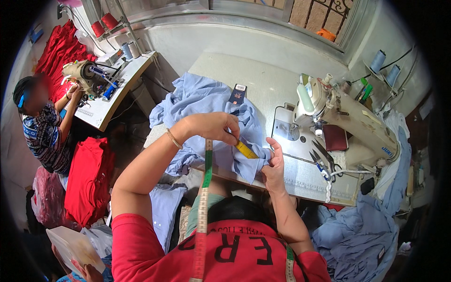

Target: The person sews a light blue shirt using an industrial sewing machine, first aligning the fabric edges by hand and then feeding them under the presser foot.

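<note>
Across blue cloth (199, 96), yellow tape (245, 150) slants toward the right hand (275, 170).

The cloth (195, 101) was coloured light blue, the measuring tape (201, 211) yellow, green and cream, the shirt (242, 272) red with black letters (227, 249)

You've got a white wall (188, 47) at 12 o'clock, wide metal-framed window (315, 18) at 1, your pale table (263, 80) nearer, 2nd table (129, 75) at 10.
</note>
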Tool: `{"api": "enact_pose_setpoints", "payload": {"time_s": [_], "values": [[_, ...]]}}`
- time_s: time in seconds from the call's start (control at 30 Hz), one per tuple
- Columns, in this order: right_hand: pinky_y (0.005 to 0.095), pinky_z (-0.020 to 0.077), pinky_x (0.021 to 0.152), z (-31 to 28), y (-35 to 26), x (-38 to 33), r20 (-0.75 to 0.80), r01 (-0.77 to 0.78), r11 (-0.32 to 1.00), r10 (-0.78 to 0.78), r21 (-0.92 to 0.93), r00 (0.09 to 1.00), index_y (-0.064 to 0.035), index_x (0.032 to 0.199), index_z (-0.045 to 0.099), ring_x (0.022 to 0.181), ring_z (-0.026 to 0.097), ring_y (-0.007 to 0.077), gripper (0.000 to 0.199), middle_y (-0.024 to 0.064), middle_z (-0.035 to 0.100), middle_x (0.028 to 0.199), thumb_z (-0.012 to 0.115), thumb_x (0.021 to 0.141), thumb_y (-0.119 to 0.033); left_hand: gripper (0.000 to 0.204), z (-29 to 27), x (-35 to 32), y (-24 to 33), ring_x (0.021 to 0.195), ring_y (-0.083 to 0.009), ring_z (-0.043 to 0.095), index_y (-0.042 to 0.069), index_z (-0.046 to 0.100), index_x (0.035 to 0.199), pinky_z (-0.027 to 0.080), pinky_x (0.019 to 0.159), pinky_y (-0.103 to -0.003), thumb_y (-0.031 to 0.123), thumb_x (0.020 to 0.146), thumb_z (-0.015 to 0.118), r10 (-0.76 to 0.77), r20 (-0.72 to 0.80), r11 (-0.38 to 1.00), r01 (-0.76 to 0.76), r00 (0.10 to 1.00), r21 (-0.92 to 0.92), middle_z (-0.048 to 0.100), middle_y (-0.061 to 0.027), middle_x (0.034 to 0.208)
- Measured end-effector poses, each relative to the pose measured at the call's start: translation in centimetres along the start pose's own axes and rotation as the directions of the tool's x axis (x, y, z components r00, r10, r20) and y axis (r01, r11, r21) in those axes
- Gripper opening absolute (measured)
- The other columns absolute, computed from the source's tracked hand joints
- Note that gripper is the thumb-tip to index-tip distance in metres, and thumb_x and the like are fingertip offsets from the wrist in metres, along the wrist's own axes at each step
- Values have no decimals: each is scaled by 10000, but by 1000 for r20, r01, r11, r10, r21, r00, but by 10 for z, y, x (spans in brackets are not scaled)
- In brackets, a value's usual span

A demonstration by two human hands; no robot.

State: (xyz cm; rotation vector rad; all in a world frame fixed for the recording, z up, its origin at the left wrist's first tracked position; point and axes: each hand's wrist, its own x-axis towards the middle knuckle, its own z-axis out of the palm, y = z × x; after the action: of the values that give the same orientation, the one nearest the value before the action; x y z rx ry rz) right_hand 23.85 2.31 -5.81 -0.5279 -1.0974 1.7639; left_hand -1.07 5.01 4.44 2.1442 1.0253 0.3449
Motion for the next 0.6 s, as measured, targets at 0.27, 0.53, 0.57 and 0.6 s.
{"api": "enact_pose_setpoints", "payload": {"time_s": [0.27,0.53,0.57,0.6], "values": [[239,473,862,-4,2,1,-14,-7,1000,7,-2,1000,-45,1397,301,968,611,134,749,88,632,1087,532,709,137,89,23,9,-18,930,-121,594,-15,683,877,477,803,-263,67,843,687,-37,15,889,39,999,-456,658,-62,1077],[236,475,854,-2,0,0,-1,-9,1000,9,14,1000,-40,1395,313,953,614,133,756,93,632,1068,567,704,134,76,21,4,-14,818,-84,614,-2,657,840,494,735,-228,36,814,717,-136,-104,872,69,985,-485,679,-26,895],[235,474,853,-2,0,0,5,-11,1000,11,6,1000,-39,1394,314,952,614,134,757,94,631,1064,568,702,135,85,20,3,-11,772,-82,614,-2,652,844,498,710,-226,40,811,718,-141,-126,869,62,982,-490,678,-16,848],[233,471,852,-3,0,0,10,-14,1000,14,7,1000,-38,1394,315,955,613,135,758,95,630,1066,564,700,138,95,19,3,-9,726,-80,615,-3,647,848,502,684,-225,45,808,718,-142,-146,869,53,979,-493,677,-7,801]]}}
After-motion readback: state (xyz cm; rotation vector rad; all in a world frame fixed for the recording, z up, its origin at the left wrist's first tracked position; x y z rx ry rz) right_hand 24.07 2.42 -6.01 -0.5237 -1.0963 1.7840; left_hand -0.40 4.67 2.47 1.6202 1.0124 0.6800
